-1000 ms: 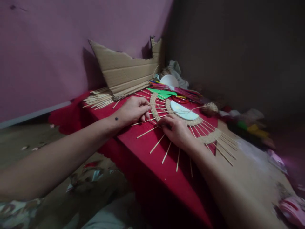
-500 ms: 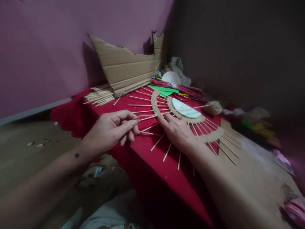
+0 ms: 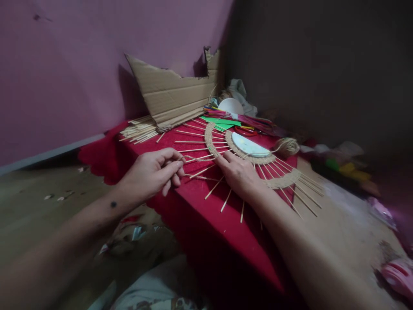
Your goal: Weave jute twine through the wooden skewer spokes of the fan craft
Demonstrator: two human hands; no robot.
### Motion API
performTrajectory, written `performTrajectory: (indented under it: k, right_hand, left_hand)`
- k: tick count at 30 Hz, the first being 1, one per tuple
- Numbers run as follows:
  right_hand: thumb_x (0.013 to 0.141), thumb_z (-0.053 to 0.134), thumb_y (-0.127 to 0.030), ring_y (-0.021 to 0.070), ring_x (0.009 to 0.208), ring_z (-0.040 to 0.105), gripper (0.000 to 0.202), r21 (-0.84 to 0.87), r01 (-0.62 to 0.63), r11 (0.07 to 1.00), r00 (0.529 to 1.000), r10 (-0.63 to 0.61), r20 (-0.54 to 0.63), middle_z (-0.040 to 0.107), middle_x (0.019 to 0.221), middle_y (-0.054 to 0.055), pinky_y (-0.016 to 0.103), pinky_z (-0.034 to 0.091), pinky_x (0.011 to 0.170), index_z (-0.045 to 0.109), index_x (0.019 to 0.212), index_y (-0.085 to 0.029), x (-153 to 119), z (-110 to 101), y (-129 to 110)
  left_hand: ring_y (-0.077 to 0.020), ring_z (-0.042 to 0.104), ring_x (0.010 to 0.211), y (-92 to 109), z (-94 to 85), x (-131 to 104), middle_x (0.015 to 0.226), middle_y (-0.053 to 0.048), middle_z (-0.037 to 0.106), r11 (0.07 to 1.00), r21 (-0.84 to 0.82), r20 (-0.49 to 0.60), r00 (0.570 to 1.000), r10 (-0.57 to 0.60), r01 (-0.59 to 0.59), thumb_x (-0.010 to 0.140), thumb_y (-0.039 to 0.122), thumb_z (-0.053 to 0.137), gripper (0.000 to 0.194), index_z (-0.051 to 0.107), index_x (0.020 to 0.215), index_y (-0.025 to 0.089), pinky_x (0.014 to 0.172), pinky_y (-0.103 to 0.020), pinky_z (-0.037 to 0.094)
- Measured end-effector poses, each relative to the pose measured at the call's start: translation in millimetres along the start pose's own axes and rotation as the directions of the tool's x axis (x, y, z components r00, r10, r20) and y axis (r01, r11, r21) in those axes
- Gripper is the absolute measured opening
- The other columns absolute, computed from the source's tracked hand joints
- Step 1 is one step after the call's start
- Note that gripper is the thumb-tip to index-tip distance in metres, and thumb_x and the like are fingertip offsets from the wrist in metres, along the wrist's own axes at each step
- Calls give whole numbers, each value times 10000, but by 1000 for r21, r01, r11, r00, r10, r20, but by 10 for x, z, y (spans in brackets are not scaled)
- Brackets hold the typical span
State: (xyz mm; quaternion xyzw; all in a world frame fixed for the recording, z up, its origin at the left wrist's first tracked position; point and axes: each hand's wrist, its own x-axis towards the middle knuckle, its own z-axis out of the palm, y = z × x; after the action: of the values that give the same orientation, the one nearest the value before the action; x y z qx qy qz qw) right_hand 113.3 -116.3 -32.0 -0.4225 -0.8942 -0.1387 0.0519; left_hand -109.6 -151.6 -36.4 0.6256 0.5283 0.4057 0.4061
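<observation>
In the head view, the left hand (image 3: 159,172) at nine o'clock pinches rough twine (image 3: 199,159); the right hand (image 3: 240,175) rests on the central stick fan (image 3: 191,142), its grip unclear. Coarse woven bands (image 3: 209,137) curve around a pale half-disc (image 3: 250,145). Twine ball (image 3: 288,147) at three o'clock, corrugated cardboard (image 3: 177,92) at eleven.

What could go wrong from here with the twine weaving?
The left hand pinches the twine; pulling hard might skew the thin wooden sticks.
The right hand rests by the woven band; lifting away might let rows slip.
The twine ball lies beyond; a tug could roll it.
</observation>
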Motion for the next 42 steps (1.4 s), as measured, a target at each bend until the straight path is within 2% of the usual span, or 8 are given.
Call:
performTrajectory:
  k: [5, 8, 13, 17, 27, 33, 37, 42]
  right_hand:
    - [948, 343, -145, 143, 736, 493, 237, 26, -5, 1000, 999, 7, -49, 548, 879, 63, 279, 224, 510, 576, 981, -173, -15, 20, 32]
    - [935, 355, -137, 132, 699, 479, 237, 82, -11, 997, 1000, 12, -16, 550, 873, 54, 281, 226, 515, 587, 957, -178, -23, -7, 50]
    - [879, 401, -91, 136, 747, 515, 216, 230, -44, 972, 997, 30, 68, 587, 921, 67, 273, 311, 579, 601, 916, -164, -44, -74, 121]
    - [831, 436, -85, 132, 735, 518, 194, 254, -51, 966, 993, 22, 115, 606, 915, 66, 274, 314, 592, 603, 880, -169, -80, -150, 157]
    - [763, 473, -237, 121, 584, 444, 180, 84, -48, 995, 988, 35, 154, 624, 743, 46, 297, 175, 509, 640, 762, -170, -78, -337, 52]
    - [769, 454, -226, 106, 523, 391, 211, 39, -74, 997, 979, 65, 195, 630, 693, 29, 299, 154, 496, 632, 665, -178, -203, -358, 103]
    - [745, 482, -211, 103, 549, 399, 158, 127, -104, 986, 978, 79, 193, 607, 704, 27, 288, 164, 495, 600, 648, -171, -330, -365, 133]
    - [755, 451, -116, 101, 630, 479, 165, 492, -122, 862, 991, 81, 103, 576, 705, 16, 234, 330, 591, 580, 660, -154, -470, -305, 283]
  left_hand:
    - [-85, 529, 508, 159, -97, 227, 648, 5, 644, 897, 388, 90, 978, 190, -210, 816, 275, 507, 173, 641, 823, 165, 499, -192, 398]
    - [-94, 534, 564, 337, -91, 399, 644, 9, 637, 827, 475, 136, 953, 271, -302, 787, 219, 527, 154, 671, 792, 165, 538, -198, 374]
    - [-77, 467, 397, 334, 56, 838, 513, 6, 577, 981, 169, 156, 985, 69, -95, 766, 113, 523, 105, 610, 711, 135, 416, -192, 326]
    - [-68, 439, 332, 222, 171, 1017, 493, 5, 564, 999, 32, 188, 982, -27, 21, 770, 93, 545, 101, 580, 686, 137, 319, -178, 267]
    - [-40, 446, 377, 243, 168, 896, 558, 11, 591, 994, -93, 186, 979, 79, -63, 815, 162, 541, 74, 584, 762, 134, 353, -138, 318]
    - [-60, 500, 453, 250, 318, 850, 583, 11, 589, 991, -92, 370, 921, 120, -92, 844, 201, 517, 103, 556, 779, 132, 405, -149, 370]
    - [-60, 506, 463, 246, 399, 867, 597, 5, 586, 994, -73, 388, 916, 100, -78, 849, 153, 492, 85, 547, 788, 130, 419, -154, 395]
    - [-55, 492, 448, 246, 366, 830, 631, -8, 602, 993, -117, 381, 923, 56, -12, 846, 142, 494, 69, 559, 825, 131, 383, -146, 368]
